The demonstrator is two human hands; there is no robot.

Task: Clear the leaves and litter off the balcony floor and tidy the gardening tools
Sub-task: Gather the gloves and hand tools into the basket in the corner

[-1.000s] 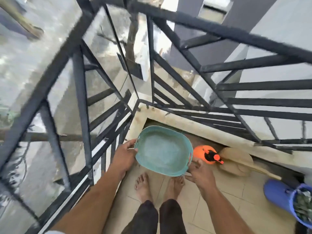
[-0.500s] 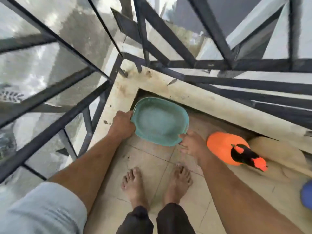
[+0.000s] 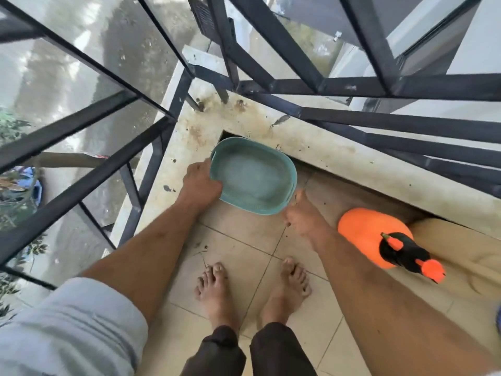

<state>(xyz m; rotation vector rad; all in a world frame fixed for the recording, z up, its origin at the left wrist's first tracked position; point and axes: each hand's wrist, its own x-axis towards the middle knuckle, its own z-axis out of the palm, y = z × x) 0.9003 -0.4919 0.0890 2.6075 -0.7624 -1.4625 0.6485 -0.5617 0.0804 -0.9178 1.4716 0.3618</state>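
Bright, soft daylight, faint shadows; wide-angle bending at edges, slight overall softness.

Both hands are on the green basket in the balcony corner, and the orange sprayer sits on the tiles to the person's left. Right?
Not quite. The head view shows the orange sprayer to the person's right. Left hand and right hand do hold the green basket.

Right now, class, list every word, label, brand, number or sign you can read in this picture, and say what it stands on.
None: no text can be read anywhere.
Teal basket: no label shows.
Orange sprayer: no print on the side in view.
Railing and ledge: only stains and specks, no lettering.
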